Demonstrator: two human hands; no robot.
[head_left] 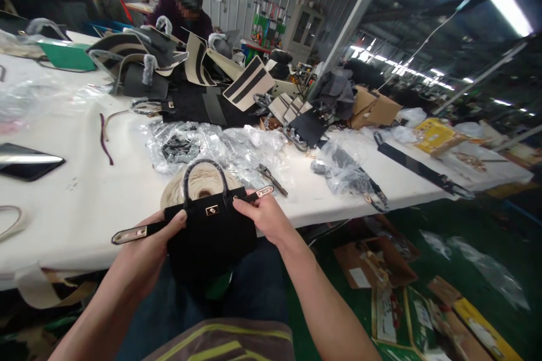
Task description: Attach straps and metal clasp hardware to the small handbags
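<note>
A small black handbag [212, 242] with a round top handle and a gold-coloured turn lock [212, 211] rests upright against my lap at the table's edge. My left hand [156, 236] grips its upper left corner, thumb on the front below the handle. At the upper right corner my right hand [265, 215] pinches the bag, its thumb near the handle's base. A strap end with a metal plate [130, 234] sticks out past my left hand, and a second metal-tipped strap end [265, 191] sticks out above my right hand. Behind the bag lies a roll of cream strip [173, 188].
Pliers [273, 179] and plastic-wrapped parts [228, 149] lie on the white table [84, 197]. Bag panels [249, 83] are piled farther back, where a person [186, 11] sits. A black strap [417, 163] lies to the right. Cardboard boxes [376, 262] stand on the green floor.
</note>
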